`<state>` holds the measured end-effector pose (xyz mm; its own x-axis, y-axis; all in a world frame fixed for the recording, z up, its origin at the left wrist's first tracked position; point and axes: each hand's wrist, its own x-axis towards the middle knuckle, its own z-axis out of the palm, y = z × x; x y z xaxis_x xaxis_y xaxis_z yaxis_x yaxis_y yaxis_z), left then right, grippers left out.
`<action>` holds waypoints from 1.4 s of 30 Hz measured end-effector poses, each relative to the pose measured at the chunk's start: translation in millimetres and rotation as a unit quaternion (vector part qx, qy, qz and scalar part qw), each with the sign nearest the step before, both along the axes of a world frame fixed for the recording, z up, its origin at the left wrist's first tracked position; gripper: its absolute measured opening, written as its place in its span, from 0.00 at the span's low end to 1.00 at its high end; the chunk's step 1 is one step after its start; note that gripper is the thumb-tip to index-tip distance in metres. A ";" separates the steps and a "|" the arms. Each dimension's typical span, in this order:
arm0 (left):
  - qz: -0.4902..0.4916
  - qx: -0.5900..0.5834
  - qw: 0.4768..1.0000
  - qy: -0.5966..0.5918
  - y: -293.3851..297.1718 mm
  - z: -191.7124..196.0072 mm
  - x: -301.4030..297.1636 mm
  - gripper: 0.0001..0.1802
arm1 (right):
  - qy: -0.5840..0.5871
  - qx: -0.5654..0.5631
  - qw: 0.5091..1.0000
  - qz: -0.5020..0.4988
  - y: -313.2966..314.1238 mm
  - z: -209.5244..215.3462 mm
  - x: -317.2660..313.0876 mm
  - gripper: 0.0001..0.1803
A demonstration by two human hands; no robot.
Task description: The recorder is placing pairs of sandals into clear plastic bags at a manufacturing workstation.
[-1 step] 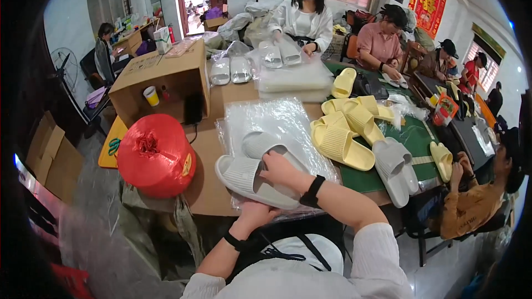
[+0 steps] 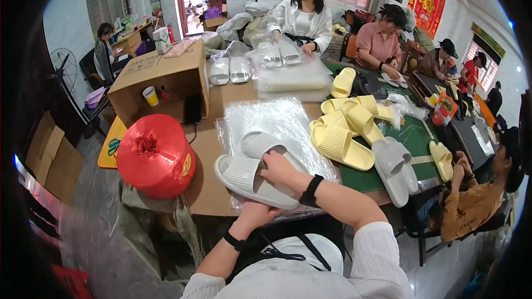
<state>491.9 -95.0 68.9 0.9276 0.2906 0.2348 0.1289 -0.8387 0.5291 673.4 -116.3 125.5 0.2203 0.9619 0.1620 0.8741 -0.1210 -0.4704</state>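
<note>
A light grey slipper [image 2: 242,176] with a ribbed strap lies slanted at the near table edge. My right hand [image 2: 280,167] grips it, fingers curled down at the strap's opening. From the near side, my left hand [image 2: 256,216] holds the same slipper by its lower edge, its fingers partly hidden beneath. A second light grey slipper [image 2: 264,143] lies just beyond, partly covered by my right hand. Both rest over a stack of clear plastic bags [image 2: 267,115].
Left stand a big red twine roll [image 2: 157,158] and an open cardboard box [image 2: 160,72] holding a yellow cup [image 2: 150,97]. Yellow slippers [image 2: 346,144] and darker grey slippers [image 2: 390,169] lie right. Across the table, a person [image 2: 302,19] handles bagged slippers [image 2: 280,52]; several others sit at right.
</note>
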 end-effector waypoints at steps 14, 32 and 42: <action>-0.016 0.095 0.994 0.053 -13.0 30.2 -7.5 0.49 | 0.218 0.237 0.929 -0.181 -183.0 -3.9 25.2 0.07; -0.095 0.151 0.981 0.079 -22.6 40.9 -8.2 0.40 | 0.495 0.374 0.742 -0.252 -281.6 -21.9 -14.8 0.13; -0.049 -0.566 0.823 -0.009 5.6 49.9 0.7 0.26 | 0.364 0.420 0.789 -0.262 -274.9 -8.2 -23.6 0.22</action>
